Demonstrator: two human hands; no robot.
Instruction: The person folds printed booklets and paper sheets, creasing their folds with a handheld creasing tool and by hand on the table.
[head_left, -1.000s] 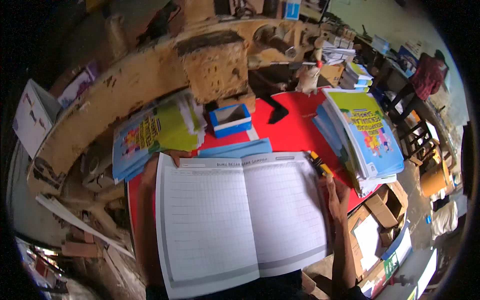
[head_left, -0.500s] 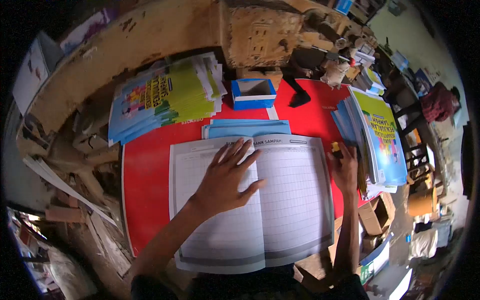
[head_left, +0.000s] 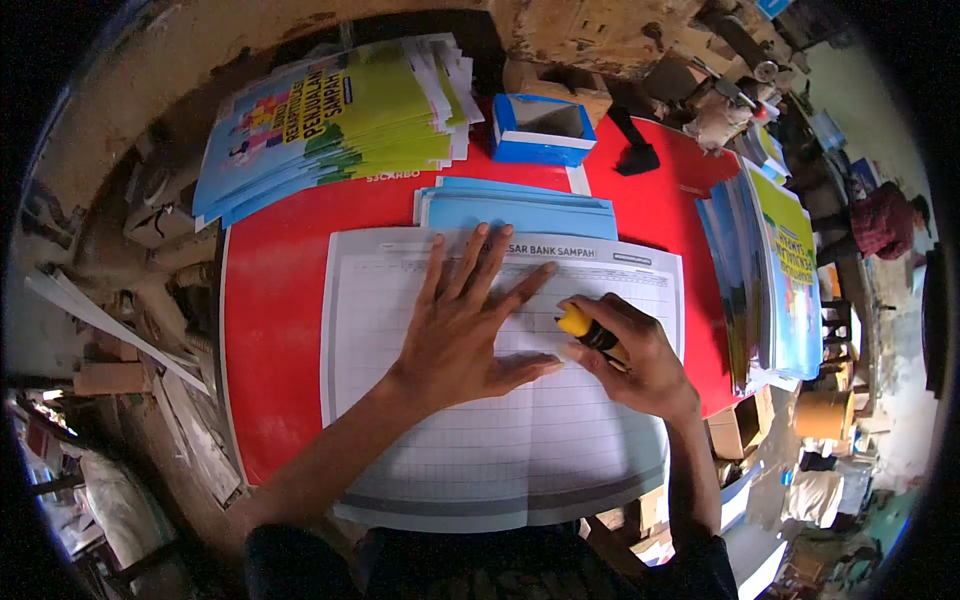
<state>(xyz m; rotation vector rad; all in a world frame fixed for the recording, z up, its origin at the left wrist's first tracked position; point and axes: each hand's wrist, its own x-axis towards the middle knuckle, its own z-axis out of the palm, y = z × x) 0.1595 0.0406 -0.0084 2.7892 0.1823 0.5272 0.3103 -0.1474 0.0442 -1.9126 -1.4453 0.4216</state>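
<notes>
An open ledger sheet (head_left: 600, 460) with printed grid lines lies on the red tabletop (head_left: 270, 340). My left hand (head_left: 460, 320) rests flat on its left and middle part, fingers spread, holding nothing. In my right hand (head_left: 640, 360) is a small yellow and black tool (head_left: 590, 333), held over the page near the centre fold, just right of my left thumb. Whether its tip touches the paper I cannot tell. Light blue booklets (head_left: 520, 212) lie partly under the sheet's top edge.
Printed booklets (head_left: 330, 120) are fanned at the back left, and another stack (head_left: 790, 270) stands at the right. A blue box (head_left: 543, 130) and a black object (head_left: 634, 150) sit at the back. A person (head_left: 885, 222) is at the far right.
My right hand has moved left from the table's right side onto the page, bringing the yellow and black tool. My left hand still lies on the sheet. The view has shifted.
</notes>
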